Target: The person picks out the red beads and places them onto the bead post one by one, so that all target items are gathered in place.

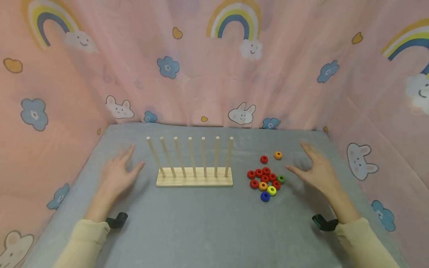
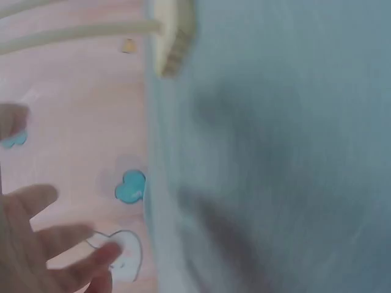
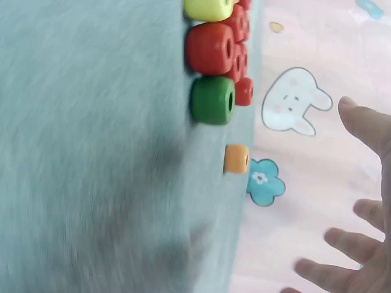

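Note:
A wooden rack (image 1: 194, 181) with several upright pegs stands on the table, left of its middle. To its left my left hand (image 1: 116, 175) hovers above the surface, fingers spread, holding nothing; the left wrist view shows those fingers (image 2: 46, 241) apart from the rack's end (image 2: 174, 43). Right of the rack lies a loose cluster of red beads (image 1: 264, 178), with a green bead (image 1: 280, 179), a yellow bead (image 1: 272, 191), a blue bead (image 1: 265, 196) and orange beads (image 1: 278, 155). Beside them hovers my right hand (image 1: 316, 173), fingers spread, touching none.
A grey cloth (image 1: 201, 223) covers the table. Pink printed curtains (image 1: 201, 85) enclose its back and both sides. A dark strap-on camera (image 1: 117, 220) is worn on my left wrist, and another camera (image 1: 325, 223) on my right.

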`<move>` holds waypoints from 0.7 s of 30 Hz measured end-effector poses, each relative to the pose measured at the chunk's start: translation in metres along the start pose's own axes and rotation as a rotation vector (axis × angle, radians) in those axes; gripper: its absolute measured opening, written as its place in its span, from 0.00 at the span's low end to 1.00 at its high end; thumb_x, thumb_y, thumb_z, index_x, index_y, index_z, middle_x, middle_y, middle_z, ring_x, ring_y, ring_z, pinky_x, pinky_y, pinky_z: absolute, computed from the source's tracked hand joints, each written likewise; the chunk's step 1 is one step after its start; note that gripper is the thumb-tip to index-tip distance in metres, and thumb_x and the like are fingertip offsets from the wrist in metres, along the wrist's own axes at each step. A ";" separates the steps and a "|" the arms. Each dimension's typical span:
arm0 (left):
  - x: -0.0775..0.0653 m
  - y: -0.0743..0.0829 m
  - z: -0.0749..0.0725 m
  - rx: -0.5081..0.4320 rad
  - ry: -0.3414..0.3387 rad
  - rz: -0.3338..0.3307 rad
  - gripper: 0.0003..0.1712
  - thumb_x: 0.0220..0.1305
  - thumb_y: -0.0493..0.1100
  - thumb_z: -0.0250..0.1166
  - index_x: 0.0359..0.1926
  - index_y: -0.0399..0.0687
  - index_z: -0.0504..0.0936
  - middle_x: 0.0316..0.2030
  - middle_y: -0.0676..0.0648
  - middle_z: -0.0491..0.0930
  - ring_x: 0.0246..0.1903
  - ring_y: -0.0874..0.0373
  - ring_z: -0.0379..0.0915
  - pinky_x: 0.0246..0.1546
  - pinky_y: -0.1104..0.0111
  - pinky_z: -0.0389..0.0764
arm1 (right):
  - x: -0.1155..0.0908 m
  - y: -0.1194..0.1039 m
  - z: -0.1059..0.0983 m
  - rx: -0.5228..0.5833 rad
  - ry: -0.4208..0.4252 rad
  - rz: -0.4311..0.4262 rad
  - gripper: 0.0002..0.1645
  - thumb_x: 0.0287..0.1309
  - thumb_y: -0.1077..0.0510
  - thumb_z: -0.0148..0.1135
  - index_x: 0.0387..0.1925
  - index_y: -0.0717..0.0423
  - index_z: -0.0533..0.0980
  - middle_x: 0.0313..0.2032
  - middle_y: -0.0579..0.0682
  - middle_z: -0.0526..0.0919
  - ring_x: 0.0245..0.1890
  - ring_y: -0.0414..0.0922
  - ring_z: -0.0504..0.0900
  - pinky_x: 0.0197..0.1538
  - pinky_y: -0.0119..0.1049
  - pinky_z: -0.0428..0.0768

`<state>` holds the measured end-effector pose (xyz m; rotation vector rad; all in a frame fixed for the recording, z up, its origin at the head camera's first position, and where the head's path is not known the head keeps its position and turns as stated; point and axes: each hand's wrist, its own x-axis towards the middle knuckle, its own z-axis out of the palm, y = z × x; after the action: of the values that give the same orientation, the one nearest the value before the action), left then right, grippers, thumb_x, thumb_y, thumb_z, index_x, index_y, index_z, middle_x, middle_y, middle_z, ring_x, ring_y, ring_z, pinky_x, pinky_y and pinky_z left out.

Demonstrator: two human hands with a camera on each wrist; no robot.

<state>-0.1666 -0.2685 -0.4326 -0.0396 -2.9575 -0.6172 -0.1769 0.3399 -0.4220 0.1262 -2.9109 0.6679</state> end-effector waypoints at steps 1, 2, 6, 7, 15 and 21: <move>-0.003 0.002 0.001 -0.066 -0.009 -0.018 0.43 0.80 0.63 0.55 0.84 0.48 0.57 0.79 0.29 0.60 0.67 0.24 0.67 0.64 0.29 0.67 | 0.001 0.000 0.001 0.028 -0.004 0.016 0.63 0.63 0.31 0.71 0.85 0.56 0.53 0.79 0.70 0.60 0.73 0.75 0.65 0.65 0.80 0.66; -0.006 0.004 0.003 -0.134 -0.018 -0.039 0.39 0.80 0.57 0.56 0.84 0.48 0.59 0.76 0.29 0.66 0.63 0.27 0.72 0.60 0.33 0.73 | 0.001 -0.001 0.003 0.054 -0.007 0.037 0.61 0.64 0.32 0.71 0.84 0.55 0.54 0.78 0.69 0.63 0.72 0.73 0.68 0.64 0.79 0.68; -0.018 0.015 0.010 -0.270 -0.042 -0.097 0.32 0.77 0.42 0.55 0.79 0.46 0.68 0.68 0.32 0.77 0.42 0.43 0.78 0.34 0.58 0.78 | 0.002 -0.003 0.011 0.200 -0.001 0.095 0.52 0.69 0.34 0.67 0.82 0.53 0.61 0.74 0.65 0.71 0.65 0.68 0.78 0.59 0.70 0.79; -0.020 0.018 0.010 -0.285 -0.043 -0.109 0.32 0.75 0.40 0.54 0.78 0.46 0.70 0.66 0.32 0.78 0.36 0.47 0.76 0.30 0.62 0.75 | 0.003 -0.004 0.012 0.248 -0.003 0.104 0.49 0.70 0.35 0.67 0.82 0.52 0.62 0.74 0.63 0.73 0.65 0.67 0.79 0.59 0.68 0.80; -0.022 0.037 0.016 -0.388 -0.070 -0.122 0.30 0.81 0.48 0.55 0.78 0.44 0.71 0.69 0.36 0.77 0.27 0.54 0.76 0.24 0.67 0.73 | 0.014 -0.015 0.032 0.468 -0.046 0.207 0.43 0.73 0.33 0.62 0.78 0.51 0.69 0.71 0.59 0.77 0.70 0.62 0.74 0.58 0.51 0.78; -0.021 0.041 0.029 -0.552 -0.136 -0.202 0.31 0.84 0.48 0.49 0.81 0.45 0.65 0.70 0.35 0.75 0.17 0.51 0.76 0.16 0.65 0.75 | 0.022 -0.018 0.049 0.498 -0.046 0.198 0.38 0.73 0.36 0.65 0.72 0.55 0.76 0.67 0.60 0.81 0.64 0.55 0.76 0.42 0.35 0.78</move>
<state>-0.1468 -0.2195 -0.4454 0.1752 -2.8310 -1.4927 -0.2027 0.3010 -0.4542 -0.0946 -2.7532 1.4281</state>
